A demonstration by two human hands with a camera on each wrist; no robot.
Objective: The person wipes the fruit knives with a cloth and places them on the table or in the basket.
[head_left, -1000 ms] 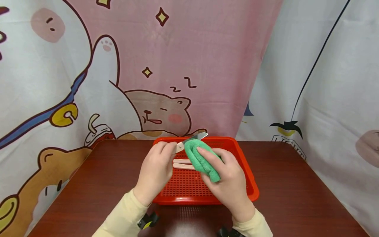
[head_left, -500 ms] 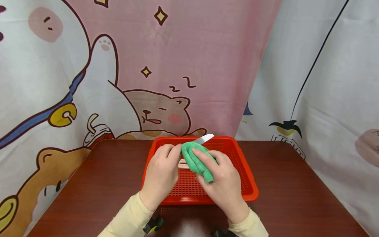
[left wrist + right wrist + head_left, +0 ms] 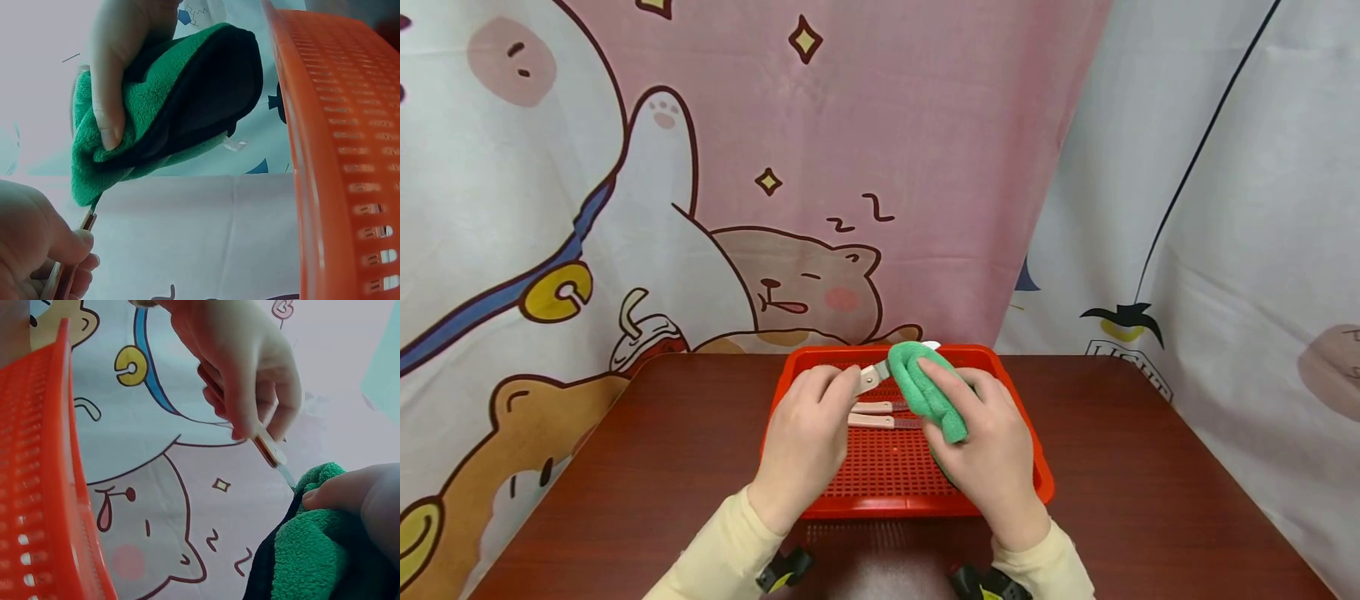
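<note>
My left hand holds a knife by its cream handle, the blade pointing up and right over the basket. A folded green towel wraps the blade, gripped by my right hand with the thumb and fingers pressing on it. Only a short stretch of blade by the handle and the tip show past the towel. In the left wrist view the towel's dark underside faces out. The right wrist view shows the bare blade entering the towel's fold. Two more cream-handled knives lie below in the basket.
Under both hands a red perforated plastic basket stands on a dark brown wooden table. Behind the table hangs a cartoon-printed curtain.
The towel first moved left to the handle, baring the blade's tip end, then slid right along the blade toward the tip. The handle shows again; the left hand has shifted slightly right.
</note>
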